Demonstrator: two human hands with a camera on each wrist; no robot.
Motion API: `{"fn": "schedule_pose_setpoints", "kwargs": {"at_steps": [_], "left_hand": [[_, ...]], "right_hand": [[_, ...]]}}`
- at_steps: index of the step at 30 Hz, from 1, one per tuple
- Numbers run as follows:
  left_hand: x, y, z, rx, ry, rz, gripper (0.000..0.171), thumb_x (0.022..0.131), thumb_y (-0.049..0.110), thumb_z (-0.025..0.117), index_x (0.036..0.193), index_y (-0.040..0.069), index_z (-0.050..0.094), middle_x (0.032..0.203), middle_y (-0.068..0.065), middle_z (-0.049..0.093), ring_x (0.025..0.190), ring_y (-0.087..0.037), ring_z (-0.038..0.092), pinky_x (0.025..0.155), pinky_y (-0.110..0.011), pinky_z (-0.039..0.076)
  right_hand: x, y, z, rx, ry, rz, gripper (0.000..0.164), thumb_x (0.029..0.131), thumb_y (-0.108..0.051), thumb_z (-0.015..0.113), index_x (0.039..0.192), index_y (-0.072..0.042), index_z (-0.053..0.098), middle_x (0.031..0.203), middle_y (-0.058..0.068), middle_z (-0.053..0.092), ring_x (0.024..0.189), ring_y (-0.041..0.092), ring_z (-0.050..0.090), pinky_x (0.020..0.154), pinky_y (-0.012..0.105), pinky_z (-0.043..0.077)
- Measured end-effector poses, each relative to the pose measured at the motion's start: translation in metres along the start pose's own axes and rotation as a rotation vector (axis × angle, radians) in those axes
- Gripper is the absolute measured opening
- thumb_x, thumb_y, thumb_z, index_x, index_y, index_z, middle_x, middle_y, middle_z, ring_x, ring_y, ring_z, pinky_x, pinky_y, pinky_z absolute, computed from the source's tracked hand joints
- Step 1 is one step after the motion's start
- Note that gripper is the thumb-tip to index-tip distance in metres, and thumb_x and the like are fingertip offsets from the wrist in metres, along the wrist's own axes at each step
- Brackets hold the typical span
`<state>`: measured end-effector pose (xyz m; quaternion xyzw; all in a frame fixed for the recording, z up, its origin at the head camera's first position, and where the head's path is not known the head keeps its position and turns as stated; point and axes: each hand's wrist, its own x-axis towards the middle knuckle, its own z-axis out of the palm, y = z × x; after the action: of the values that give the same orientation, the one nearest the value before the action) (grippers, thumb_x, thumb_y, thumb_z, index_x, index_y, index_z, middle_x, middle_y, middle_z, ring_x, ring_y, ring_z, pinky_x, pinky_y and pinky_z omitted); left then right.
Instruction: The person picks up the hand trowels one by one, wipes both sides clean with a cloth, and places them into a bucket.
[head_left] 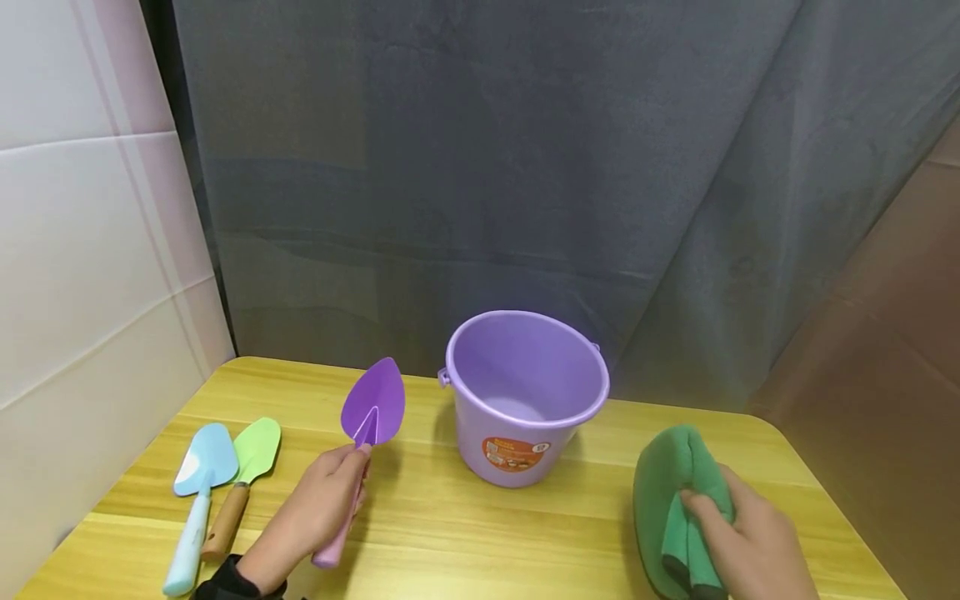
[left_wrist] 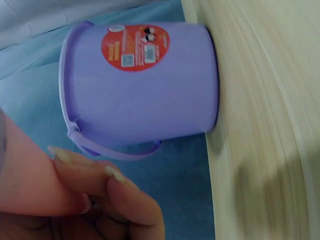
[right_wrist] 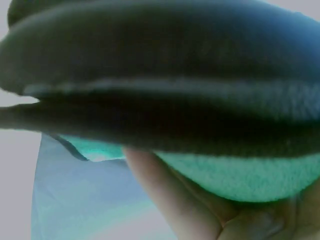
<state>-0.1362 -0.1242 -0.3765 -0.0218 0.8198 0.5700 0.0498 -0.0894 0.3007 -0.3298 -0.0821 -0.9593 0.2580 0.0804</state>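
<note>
In the head view, my left hand [head_left: 322, 500] grips a hand trowel by its pinkish handle; its purple blade [head_left: 373, 402] points up and away. The left wrist view shows the thumb and fingers [left_wrist: 130, 200] curled at the handle. At the right, my right hand [head_left: 757, 533] holds a soft, folded green item [head_left: 667, 500] with dark ends, thumb pressed on its near side. It fills much of the right wrist view as green material [right_wrist: 245, 177] under dark, blurred edges. Between the hands, a purple bucket [head_left: 495, 417] stands upright with an orange label.
A light blue trowel [head_left: 197, 508] and a green trowel with a wooden handle [head_left: 243, 492] lie side by side at the table's left. Behind the wooden table [head_left: 480, 542] hangs a grey curtain [head_left: 480, 167]. A white wall panel [head_left: 82, 250] borders the left, a brown one [head_left: 892, 358] the right.
</note>
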Motion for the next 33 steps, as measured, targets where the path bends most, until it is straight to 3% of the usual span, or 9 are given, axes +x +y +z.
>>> {"fn": "schedule_pose_setpoints", "kwargs": {"at_steps": [4,7,10,14,22,27,33], "left_hand": [[-0.003,0.001,0.004,-0.047,-0.017,0.031,0.041,0.109,0.027,0.037,0.085,0.001,0.056,0.063,-0.005,0.051,0.049,-0.014,0.047,0.045,-0.029,0.046],[-0.006,0.002,0.007,-0.114,-0.077,0.069,0.039,0.11,0.027,0.036,0.091,-0.002,0.054,0.064,-0.006,0.055,0.048,-0.016,0.055,0.048,-0.034,0.054],[-0.01,0.006,0.009,-0.176,-0.164,0.116,0.037,0.11,0.027,0.035,0.101,-0.005,0.051,0.067,-0.007,0.057,0.047,-0.017,0.058,0.048,-0.039,0.056],[-0.018,0.016,0.013,-0.22,-0.257,0.148,0.036,0.111,0.028,0.034,0.11,-0.006,0.048,0.068,-0.004,0.054,0.043,-0.013,0.053,0.042,-0.037,0.051],[-0.029,0.042,0.023,-0.311,-0.38,0.209,0.031,0.109,0.028,0.04,0.101,-0.001,0.046,0.067,0.0,0.048,0.043,-0.009,0.046,0.037,-0.029,0.045],[-0.029,0.053,0.031,-0.358,-0.438,0.23,0.025,0.107,0.023,0.043,0.093,0.003,0.044,0.067,0.001,0.047,0.042,-0.007,0.044,0.038,-0.023,0.041],[-0.029,0.065,0.04,-0.358,-0.467,0.247,0.027,0.107,0.026,0.045,0.092,0.003,0.043,0.065,0.001,0.046,0.041,-0.007,0.043,0.037,-0.023,0.04]], "right_hand": [[-0.005,-0.005,-0.006,0.023,0.05,0.006,0.037,0.101,-0.039,0.055,0.127,-0.012,0.058,0.091,0.011,0.07,0.077,0.014,0.057,0.062,0.026,0.042],[-0.009,-0.01,-0.009,0.058,0.112,0.01,0.034,0.101,-0.039,0.057,0.125,-0.016,0.061,0.092,0.012,0.071,0.076,0.007,0.057,0.062,0.024,0.042],[-0.014,-0.014,-0.011,0.118,0.164,0.038,0.03,0.1,-0.041,0.059,0.121,-0.021,0.063,0.088,0.005,0.072,0.071,-0.001,0.055,0.061,0.022,0.043],[-0.02,-0.021,-0.015,0.196,0.198,0.077,0.03,0.1,-0.042,0.059,0.121,-0.022,0.064,0.08,-0.008,0.071,0.07,-0.004,0.057,0.061,0.02,0.045],[-0.026,-0.046,-0.017,0.34,0.287,0.116,0.02,0.099,-0.038,0.062,0.112,-0.022,0.066,0.074,-0.02,0.067,0.065,0.002,0.061,0.058,0.022,0.049],[-0.024,-0.066,-0.015,0.453,0.364,0.091,0.009,0.098,-0.028,0.066,0.106,-0.026,0.069,0.075,-0.024,0.067,0.064,0.001,0.064,0.058,0.017,0.051],[-0.023,-0.091,-0.008,0.517,0.439,0.009,0.01,0.098,-0.02,0.065,0.108,-0.018,0.068,0.08,-0.02,0.07,0.066,0.002,0.067,0.059,0.017,0.053]]}}
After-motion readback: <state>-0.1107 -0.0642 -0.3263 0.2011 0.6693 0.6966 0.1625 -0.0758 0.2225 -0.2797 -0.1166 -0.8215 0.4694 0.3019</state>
